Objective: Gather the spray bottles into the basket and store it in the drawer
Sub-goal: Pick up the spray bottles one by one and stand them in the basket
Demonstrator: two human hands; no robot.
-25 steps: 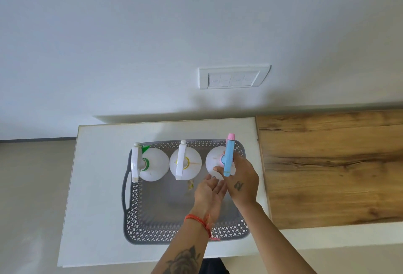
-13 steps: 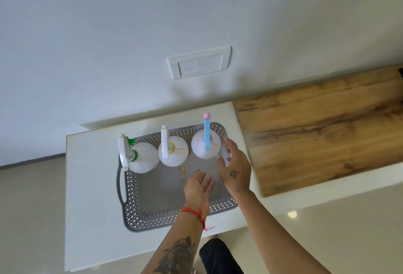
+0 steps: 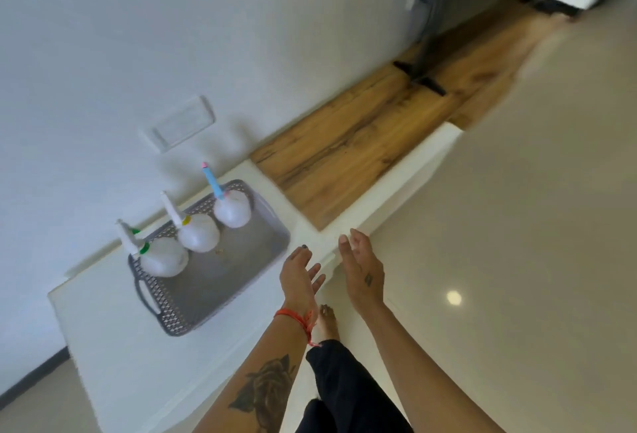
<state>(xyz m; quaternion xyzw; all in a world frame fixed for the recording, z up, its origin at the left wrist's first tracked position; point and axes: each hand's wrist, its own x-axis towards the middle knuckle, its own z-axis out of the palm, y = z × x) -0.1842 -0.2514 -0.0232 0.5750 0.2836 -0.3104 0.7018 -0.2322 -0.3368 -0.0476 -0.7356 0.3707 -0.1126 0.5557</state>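
Note:
A grey perforated basket [image 3: 220, 281] sits on the white cabinet top [image 3: 113, 339]. Three white spray bottles stand in a row along its far side: one with a green collar [image 3: 162, 260], one with a yellow collar [image 3: 198, 234], one with a blue and pink nozzle [image 3: 232, 212]. My left hand [image 3: 300, 276] hovers open near the basket's right front corner, holding nothing. My right hand [image 3: 362, 269] is open too, over the cabinet's front edge, apart from the basket. No drawer front shows clearly.
A wooden countertop [image 3: 362, 143] adjoins the white cabinet on the right. A wall switch plate [image 3: 181, 124] is above the basket. A dark stand [image 3: 424, 53] rests on the wood farther off. Glossy floor [image 3: 517, 226] lies right; my foot [image 3: 325, 324] is below.
My right hand let go of the blue-nozzled bottle, which now stands in the basket. Both hands drew back toward the cabinet's front edge. The view swung and tilted to the right.

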